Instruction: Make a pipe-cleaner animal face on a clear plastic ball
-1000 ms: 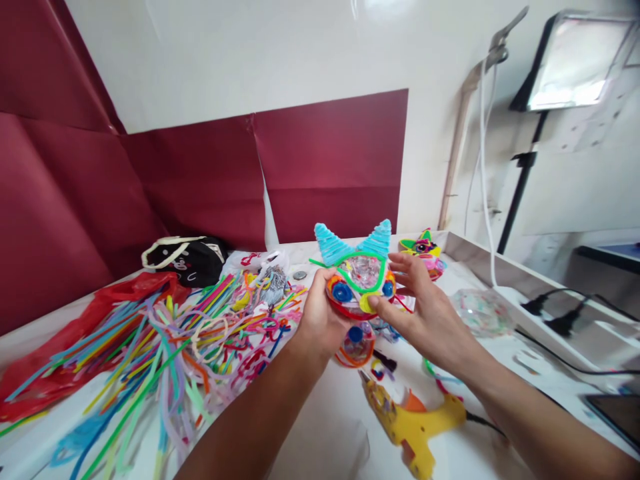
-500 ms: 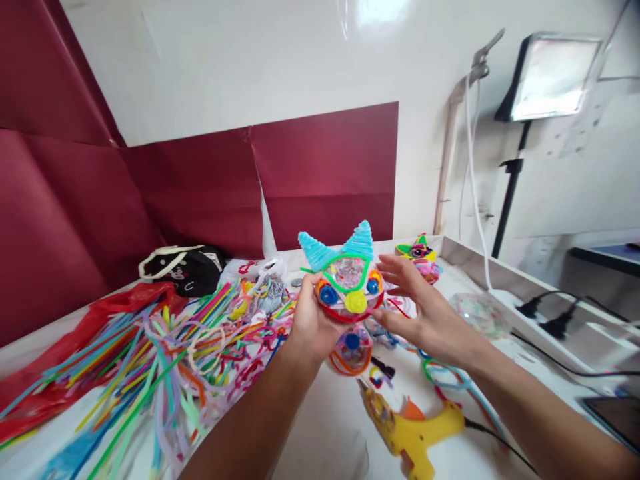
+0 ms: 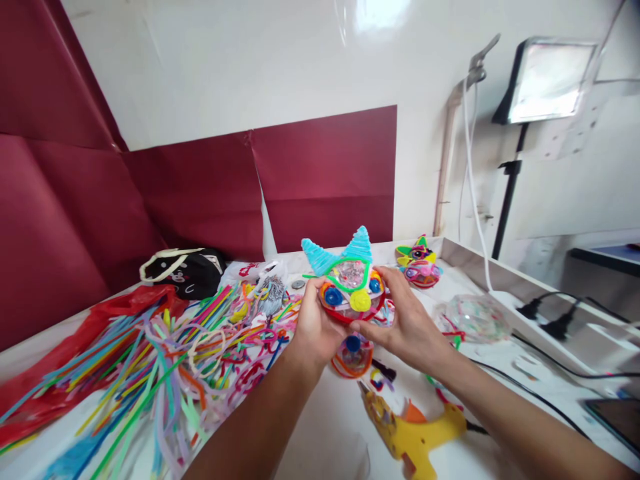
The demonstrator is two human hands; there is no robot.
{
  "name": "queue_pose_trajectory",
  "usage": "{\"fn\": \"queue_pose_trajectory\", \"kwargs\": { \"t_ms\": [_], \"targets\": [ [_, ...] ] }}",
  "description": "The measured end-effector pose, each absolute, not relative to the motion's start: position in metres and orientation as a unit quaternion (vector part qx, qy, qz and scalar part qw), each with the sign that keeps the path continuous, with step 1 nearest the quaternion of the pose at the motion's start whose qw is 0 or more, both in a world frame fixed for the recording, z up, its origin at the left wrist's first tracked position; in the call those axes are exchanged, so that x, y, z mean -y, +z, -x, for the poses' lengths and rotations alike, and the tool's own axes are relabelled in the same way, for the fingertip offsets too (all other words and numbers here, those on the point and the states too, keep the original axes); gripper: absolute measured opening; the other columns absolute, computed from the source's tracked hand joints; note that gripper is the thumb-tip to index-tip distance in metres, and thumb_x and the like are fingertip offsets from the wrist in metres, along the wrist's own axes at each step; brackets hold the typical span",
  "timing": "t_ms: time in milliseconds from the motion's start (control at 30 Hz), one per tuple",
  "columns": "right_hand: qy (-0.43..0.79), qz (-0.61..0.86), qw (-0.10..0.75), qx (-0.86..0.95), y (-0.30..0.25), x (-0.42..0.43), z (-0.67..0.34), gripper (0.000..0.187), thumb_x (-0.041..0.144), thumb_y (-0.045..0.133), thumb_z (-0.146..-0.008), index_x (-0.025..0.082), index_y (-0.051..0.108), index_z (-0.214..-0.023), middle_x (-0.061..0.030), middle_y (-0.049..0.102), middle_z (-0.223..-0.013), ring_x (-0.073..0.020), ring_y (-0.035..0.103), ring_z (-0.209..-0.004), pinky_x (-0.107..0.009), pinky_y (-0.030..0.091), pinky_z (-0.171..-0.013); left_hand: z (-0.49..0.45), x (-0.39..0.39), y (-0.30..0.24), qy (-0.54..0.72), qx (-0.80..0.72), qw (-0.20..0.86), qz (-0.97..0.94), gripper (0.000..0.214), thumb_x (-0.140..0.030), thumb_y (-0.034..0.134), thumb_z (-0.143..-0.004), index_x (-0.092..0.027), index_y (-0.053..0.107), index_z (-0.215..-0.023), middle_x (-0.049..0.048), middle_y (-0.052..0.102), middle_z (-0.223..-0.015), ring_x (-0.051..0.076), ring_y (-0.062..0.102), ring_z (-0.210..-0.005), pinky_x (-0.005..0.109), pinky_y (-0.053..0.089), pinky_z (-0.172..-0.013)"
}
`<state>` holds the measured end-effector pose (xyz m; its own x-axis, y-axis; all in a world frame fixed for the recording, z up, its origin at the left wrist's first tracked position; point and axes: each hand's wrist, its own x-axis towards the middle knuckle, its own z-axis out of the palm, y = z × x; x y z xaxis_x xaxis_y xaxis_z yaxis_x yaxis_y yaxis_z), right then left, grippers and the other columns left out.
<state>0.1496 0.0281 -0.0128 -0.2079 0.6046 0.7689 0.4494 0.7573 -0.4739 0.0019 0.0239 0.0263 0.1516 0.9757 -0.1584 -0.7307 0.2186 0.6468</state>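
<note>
Between my two hands is a pipe-cleaner animal head with light-blue pointed ears, a green-outlined clear forehead, blue eyes and a yellow nose. My left hand grips its left side and underside. On its right side, the fingers of my right hand are closed around it, with the thumb under the lower edge. Just below, a second round piece with an orange rim and a blue button lies on the table, partly covered by my hands. A yellow hot glue gun rests nearer to me.
Loose pipe cleaners spread over the left side on a red plastic bag. A black pouch stands behind them. Another finished-looking animal piece, a clear plastic bowl, plugs and a phone are at right.
My right hand, open beside the animal head before, has closed onto its right side. The head has moved slightly down and to the right. My left hand keeps its hold.
</note>
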Motion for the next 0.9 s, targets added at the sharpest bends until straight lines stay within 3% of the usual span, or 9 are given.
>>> {"fn": "queue_pose_trajectory", "kwargs": {
  "t_ms": [167, 400, 667, 900],
  "targets": [
    [0.065, 0.367, 0.552, 0.746, -0.0213, -0.0295, -0.1426, 0.076, 0.042, 0.078, -0.068, 0.022, 0.038, -0.131, -0.0120, 0.050, -0.127, -0.0303, 0.049, -0.120, -0.048, 0.044, -0.101, -0.0035, -0.0229, 0.0253, 0.575, -0.296, 0.728, -0.228, 0.029, -0.032, 0.047, -0.084, -0.014, 0.068, -0.094, 0.0067, 0.071, -0.077, 0.021, 0.067, -0.069, 0.023, 0.044, -0.046],
    [0.074, 0.359, 0.562, 0.742, -0.0225, -0.0291, -0.1391, 0.076, 0.039, 0.078, -0.067, 0.021, 0.039, -0.130, -0.0136, 0.048, -0.128, -0.0326, 0.045, -0.124, -0.051, 0.044, -0.101, -0.0060, -0.0213, 0.0271, 0.579, -0.291, 0.731, -0.213, 0.029, -0.028, 0.046, -0.085, -0.012, 0.068, -0.097, 0.0083, 0.073, -0.084, 0.022, 0.069, -0.076, 0.030, 0.054, -0.063],
    [0.077, 0.362, 0.577, 0.728, -0.0245, -0.0304, -0.1390, 0.076, 0.028, 0.079, -0.064, 0.021, 0.040, -0.129, -0.0101, 0.050, -0.123, -0.0280, 0.050, -0.115, -0.044, 0.046, -0.097, -0.0056, -0.0211, 0.0259, 0.576, -0.297, 0.730, -0.215, 0.026, -0.030, 0.047, -0.085, -0.014, 0.067, -0.088, 0.0061, 0.071, -0.076, 0.021, 0.068, -0.077, 0.031, 0.055, -0.069],
    [0.086, 0.350, 0.593, 0.721, -0.0235, -0.0292, -0.1381, 0.077, 0.029, 0.077, -0.065, 0.020, 0.037, -0.130, -0.0116, 0.050, -0.123, -0.0290, 0.051, -0.113, -0.046, 0.045, -0.096, -0.0045, -0.0186, 0.0272, 0.580, -0.300, 0.716, -0.249, 0.026, -0.030, 0.049, -0.084, -0.015, 0.068, -0.094, 0.0056, 0.072, -0.080, 0.022, 0.068, -0.081, 0.032, 0.055, -0.070]
  ]
}}
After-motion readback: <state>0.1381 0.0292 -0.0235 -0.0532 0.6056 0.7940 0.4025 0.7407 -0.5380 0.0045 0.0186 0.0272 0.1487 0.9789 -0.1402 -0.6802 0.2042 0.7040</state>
